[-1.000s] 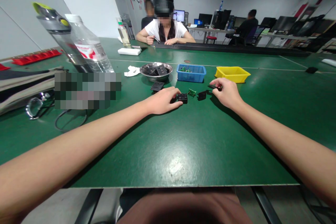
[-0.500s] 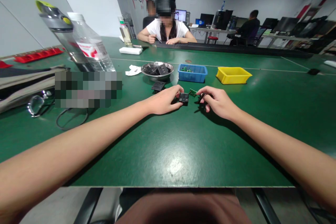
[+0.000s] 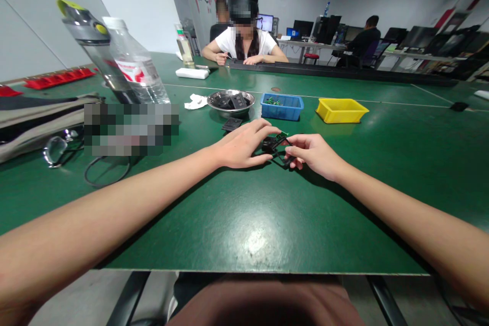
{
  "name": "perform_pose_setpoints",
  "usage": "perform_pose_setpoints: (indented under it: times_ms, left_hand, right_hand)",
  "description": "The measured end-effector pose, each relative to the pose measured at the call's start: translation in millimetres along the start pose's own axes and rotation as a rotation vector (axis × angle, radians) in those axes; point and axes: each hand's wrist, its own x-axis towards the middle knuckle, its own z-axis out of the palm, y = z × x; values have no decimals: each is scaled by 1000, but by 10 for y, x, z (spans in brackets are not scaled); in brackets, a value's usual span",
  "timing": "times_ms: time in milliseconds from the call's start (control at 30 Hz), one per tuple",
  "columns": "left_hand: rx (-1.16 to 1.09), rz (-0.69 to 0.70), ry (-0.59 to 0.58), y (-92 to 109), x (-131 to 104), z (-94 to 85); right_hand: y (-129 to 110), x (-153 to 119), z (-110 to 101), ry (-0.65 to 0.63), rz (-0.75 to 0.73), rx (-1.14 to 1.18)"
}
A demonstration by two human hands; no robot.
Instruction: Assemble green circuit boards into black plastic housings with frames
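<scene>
My right hand (image 3: 311, 153) pinches a thin black frame (image 3: 284, 157) just above the green table. Beside the frame, to its left, is a small black block (image 3: 269, 144). My left hand (image 3: 248, 146) is spread around that block, thumb and fingers apart, its fingertips near the block and a small green circuit board (image 3: 281, 135). Whether the left fingertips touch either part cannot be made out. Behind the left hand lies a flat black piece (image 3: 232, 124).
A metal bowl (image 3: 213, 104) holds black parts. A blue bin (image 3: 281, 111) contains green boards, with a yellow bin (image 3: 340, 116) to its right. Bottles (image 3: 139, 74), glasses (image 3: 55, 152) and a cable stand left. A person (image 3: 244, 35) sits opposite.
My left fingers have opened wider and moved slightly right, away from the block's sides. My right hand has brought the black frame left and down, beside the block.
</scene>
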Motion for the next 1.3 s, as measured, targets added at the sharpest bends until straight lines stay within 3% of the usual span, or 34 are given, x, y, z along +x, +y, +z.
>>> perform_pose_setpoints:
  times_ms: [200,467,667,767,1300]
  left_hand:
    - [95,98,4,77,32,0]
    - [116,10,33,66,23,6]
    - [74,-52,44,45,17,-3]
    - [66,-64,39,47,20,-10]
    - [42,-52,22,45,22,-18]
  right_hand:
    - [-14,-24,10,-82,-77,-122]
    - [59,-2,-27,-91,-132,-122]
    - [52,-12,-127,-72,-354,-513]
    - [65,-6,-150,-42,-401,-600]
    - [47,-24,-139,-26,-425,-647]
